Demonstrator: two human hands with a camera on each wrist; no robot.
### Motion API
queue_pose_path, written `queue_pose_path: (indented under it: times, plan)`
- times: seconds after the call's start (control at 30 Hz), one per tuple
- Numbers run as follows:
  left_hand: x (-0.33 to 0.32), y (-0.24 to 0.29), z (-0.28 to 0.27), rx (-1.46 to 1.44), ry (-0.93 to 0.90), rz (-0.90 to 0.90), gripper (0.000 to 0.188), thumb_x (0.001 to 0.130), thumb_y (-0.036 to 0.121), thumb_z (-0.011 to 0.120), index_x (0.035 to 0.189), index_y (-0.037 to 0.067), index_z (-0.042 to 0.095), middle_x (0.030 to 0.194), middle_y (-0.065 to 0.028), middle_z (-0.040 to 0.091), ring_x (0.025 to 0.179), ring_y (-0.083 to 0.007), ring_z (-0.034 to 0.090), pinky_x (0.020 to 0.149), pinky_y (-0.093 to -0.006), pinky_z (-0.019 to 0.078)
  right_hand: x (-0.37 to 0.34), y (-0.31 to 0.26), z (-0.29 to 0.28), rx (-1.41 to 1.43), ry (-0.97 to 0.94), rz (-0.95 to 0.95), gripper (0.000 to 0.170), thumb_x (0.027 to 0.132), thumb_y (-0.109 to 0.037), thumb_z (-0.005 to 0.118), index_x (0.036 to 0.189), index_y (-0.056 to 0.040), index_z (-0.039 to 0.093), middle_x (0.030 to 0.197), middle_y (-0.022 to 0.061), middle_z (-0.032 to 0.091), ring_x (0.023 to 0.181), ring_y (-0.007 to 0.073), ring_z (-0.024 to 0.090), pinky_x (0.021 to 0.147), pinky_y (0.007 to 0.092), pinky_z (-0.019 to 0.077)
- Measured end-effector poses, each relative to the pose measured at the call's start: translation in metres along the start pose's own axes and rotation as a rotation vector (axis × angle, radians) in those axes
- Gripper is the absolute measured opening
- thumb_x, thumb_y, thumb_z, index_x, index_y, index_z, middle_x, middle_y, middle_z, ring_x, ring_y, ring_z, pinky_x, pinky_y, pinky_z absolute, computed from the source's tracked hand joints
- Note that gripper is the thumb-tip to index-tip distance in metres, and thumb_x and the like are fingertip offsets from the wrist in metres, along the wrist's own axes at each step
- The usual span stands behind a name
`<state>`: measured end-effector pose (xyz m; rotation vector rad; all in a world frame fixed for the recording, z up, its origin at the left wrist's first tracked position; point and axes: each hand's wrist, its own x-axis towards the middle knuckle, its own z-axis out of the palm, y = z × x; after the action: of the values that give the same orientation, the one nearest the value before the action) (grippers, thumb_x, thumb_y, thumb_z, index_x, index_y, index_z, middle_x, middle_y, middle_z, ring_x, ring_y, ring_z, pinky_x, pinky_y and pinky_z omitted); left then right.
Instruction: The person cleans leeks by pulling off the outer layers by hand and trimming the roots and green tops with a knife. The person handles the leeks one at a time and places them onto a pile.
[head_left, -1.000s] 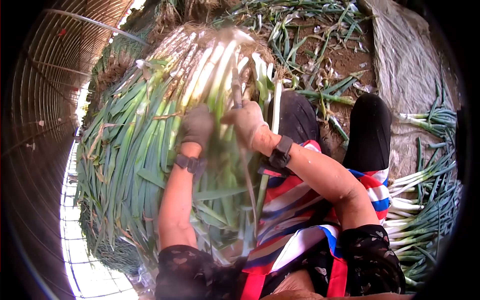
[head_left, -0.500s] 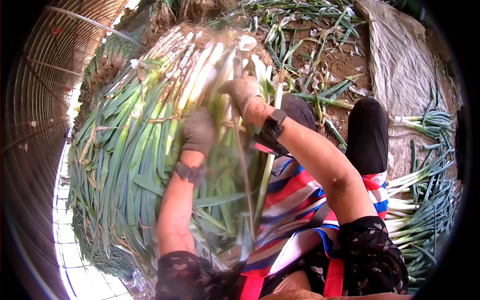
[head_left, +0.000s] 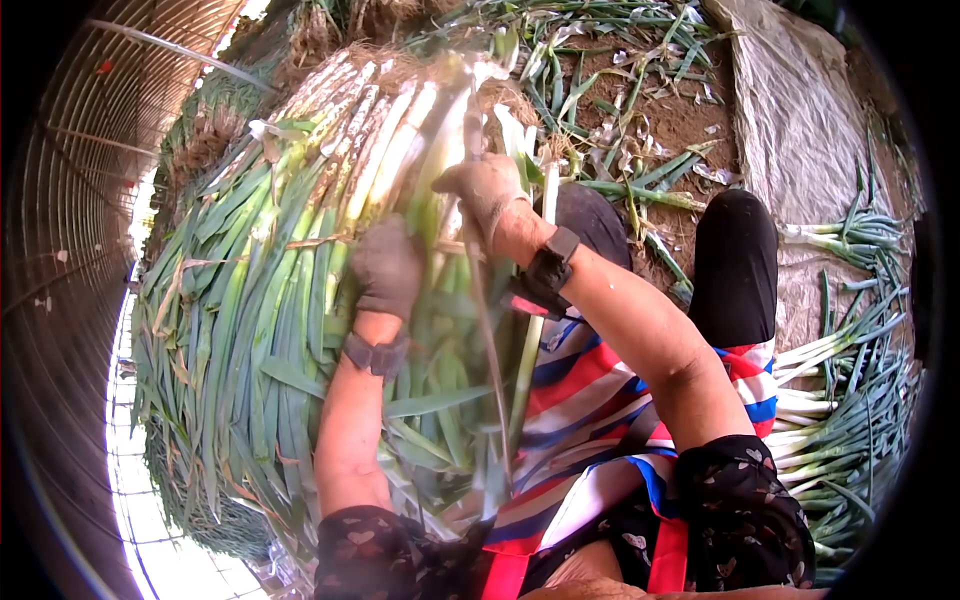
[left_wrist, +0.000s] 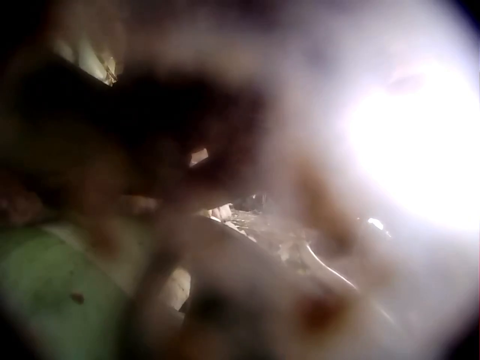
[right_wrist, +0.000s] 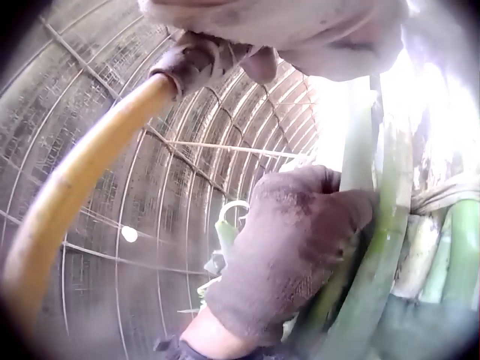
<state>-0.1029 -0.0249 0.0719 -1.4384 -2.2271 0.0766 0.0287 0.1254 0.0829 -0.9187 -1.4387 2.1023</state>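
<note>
My left hand (head_left: 388,265), in a grey-brown glove, grips a leek (head_left: 440,165) by its green part, low over the bundle; the right wrist view shows the fingers curled beside the green stalks (right_wrist: 382,240). My gloved right hand (head_left: 485,190) holds a slim wand-like tool (head_left: 473,125) pointing away from me, along the leek's white end. From its dark fitting (right_wrist: 191,64) a yellowish hose (right_wrist: 90,187) runs back, hanging down in the head view. Under both hands lies a big pile of leeks (head_left: 250,290), roots away from me. The left wrist view is mostly blurred.
Loose leaves and peelings (head_left: 640,130) litter the soil at the back right. A pale ground sheet (head_left: 800,110) runs along the right, with more leeks (head_left: 850,400) lying there. My knee (head_left: 738,260) stands between. At left rises the ribbed tunnel wall (head_left: 70,270).
Over the last second my right hand and the tool have moved slightly away from me along the leek. My left hand has come slightly toward me, still gripping.
</note>
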Motion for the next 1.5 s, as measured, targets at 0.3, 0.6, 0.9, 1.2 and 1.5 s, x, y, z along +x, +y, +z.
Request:
queue_pose_path:
  times: [0.3, 0.6, 0.9, 1.2, 1.5]
  plan:
    - [0.003, 0.004, -0.020, -0.088, -0.062, -0.152, 0.025, 0.082, 0.027, 0.069, 0.094, 0.005, 0.068, 0.085, -0.0209, 0.068, 0.080, -0.0418, 0.066, 0.073, -0.0498, 0.0519, 0.031, 0.031, -0.005, -0.173, 0.127, -0.199, 0.030, 0.080, -0.023, 0.077, 0.094, 0.0025, 0.072, 0.077, 0.0112, 0.068, 0.065, 0.0188, 0.064, 0.060, 0.0351, 0.0505]
    - [0.009, -0.006, -0.017, -0.111, -0.137, -0.208, 0.030, 0.083, 0.025, 0.067, 0.100, 0.000, 0.066, 0.094, -0.0242, 0.069, 0.091, -0.0429, 0.065, 0.082, -0.0495, 0.0513, -0.054, 0.003, 0.002, 0.164, -0.043, 0.160, 0.016, 0.077, -0.009, 0.074, 0.084, 0.0018, 0.064, 0.070, 0.0100, 0.060, 0.040, 0.0180, 0.050, 0.037, 0.0346, 0.0393]
    - [-0.061, 0.024, -0.055, 0.072, -0.170, -0.005, 0.034, 0.081, 0.033, 0.074, 0.098, 0.006, 0.063, 0.091, -0.0162, 0.064, 0.082, -0.0339, 0.067, 0.068, -0.0414, 0.0540, -0.175, 0.073, 0.025, -0.069, -0.070, 0.098, 0.033, 0.075, -0.014, 0.079, 0.095, 0.0053, 0.063, 0.082, 0.0159, 0.067, 0.072, 0.0266, 0.066, 0.068, 0.0372, 0.0525]
    - [-0.066, 0.039, -0.048, 0.134, -0.387, -0.290, 0.038, 0.083, 0.033, 0.072, 0.105, 0.004, 0.060, 0.098, -0.0211, 0.065, 0.084, -0.0340, 0.069, 0.067, -0.0480, 0.0546, -0.221, 0.065, 0.033, -0.157, -0.232, 0.376, 0.037, 0.077, -0.010, 0.078, 0.105, 0.0004, 0.057, 0.081, 0.0115, 0.064, 0.072, 0.0255, 0.068, 0.059, 0.0386, 0.0534]
    - [-0.034, -0.023, -0.072, -1.045, -0.442, -0.442, 0.026, 0.082, 0.015, 0.064, 0.101, -0.003, 0.065, 0.088, -0.0105, 0.068, 0.082, -0.0161, 0.066, 0.064, -0.0318, 0.0533, -0.231, 0.034, 0.016, -0.102, -0.274, 0.359, 0.040, 0.076, -0.011, 0.080, 0.102, 0.0057, 0.055, 0.082, 0.0120, 0.063, 0.074, 0.0235, 0.068, 0.061, 0.0357, 0.0535]
